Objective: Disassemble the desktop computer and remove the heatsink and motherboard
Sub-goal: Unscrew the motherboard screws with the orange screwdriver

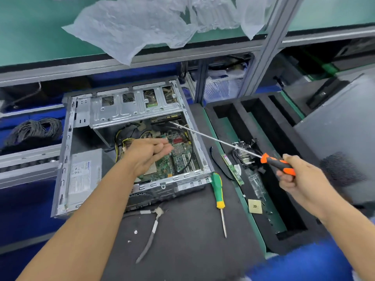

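Note:
An open grey computer case (69, 138) lies on a dark mat, its green motherboard (178, 157) showing inside beside a silver power supply (83, 175). My left hand (148, 155) hovers over the board with fingers drawn together; whether it pinches something small I cannot tell. My right hand (300, 175) grips the orange-and-black handle of a long screwdriver (278, 163), held right of the case. Its thin shaft slants up-left, tip near the black part under the drive cage (134, 106). A heatsink with fan (245, 153) sits in the foam tray on the right.
A green-yellow screwdriver (218, 191) and pliers (154, 226) lie on the mat in front of the case, with small screws nearby. The black foam tray (284, 138) holds a memory stick (233, 171), a processor chip (255, 206) and plastic bags. A cable coil (34, 130) lies left.

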The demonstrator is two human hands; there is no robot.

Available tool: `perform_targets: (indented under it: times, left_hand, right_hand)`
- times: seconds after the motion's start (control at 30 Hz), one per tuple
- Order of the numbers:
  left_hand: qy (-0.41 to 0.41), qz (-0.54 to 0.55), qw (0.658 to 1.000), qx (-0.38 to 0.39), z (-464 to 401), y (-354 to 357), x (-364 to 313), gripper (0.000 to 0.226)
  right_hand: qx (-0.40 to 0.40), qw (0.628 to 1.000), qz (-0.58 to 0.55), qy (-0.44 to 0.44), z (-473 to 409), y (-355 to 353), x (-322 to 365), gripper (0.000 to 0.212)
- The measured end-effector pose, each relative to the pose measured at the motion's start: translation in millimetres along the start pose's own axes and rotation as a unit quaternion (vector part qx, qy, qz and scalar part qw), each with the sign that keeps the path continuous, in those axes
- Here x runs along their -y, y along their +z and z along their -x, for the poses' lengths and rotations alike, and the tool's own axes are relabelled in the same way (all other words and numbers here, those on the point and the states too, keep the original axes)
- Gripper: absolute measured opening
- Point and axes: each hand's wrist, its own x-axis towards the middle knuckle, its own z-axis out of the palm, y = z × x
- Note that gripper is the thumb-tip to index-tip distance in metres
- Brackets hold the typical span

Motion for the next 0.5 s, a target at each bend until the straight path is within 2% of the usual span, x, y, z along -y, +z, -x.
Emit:
perform_targets:
  times: [0.23,0.37,0.5]
  left_hand:
    - [0.054,0.055,0.996,0.045,47.6,68.7,2.2,0.01]
    - [0.045,0.003,0.994,0.097,69.9,113.0,24.7,0.013]
    - [0.011,-0.048,0.99,0.129,73.5,144.4,70.1,0.014]
  right_hand:
    - [0.014,0.996,-0.081,0.038,-3.8,-28.5,-18.9,0.02]
    - [0.005,0.994,-0.105,0.041,-9.1,-48.5,-24.5,0.025]
    - [0.008,0.993,-0.109,0.042,-13.6,-68.0,-24.4,0.015]
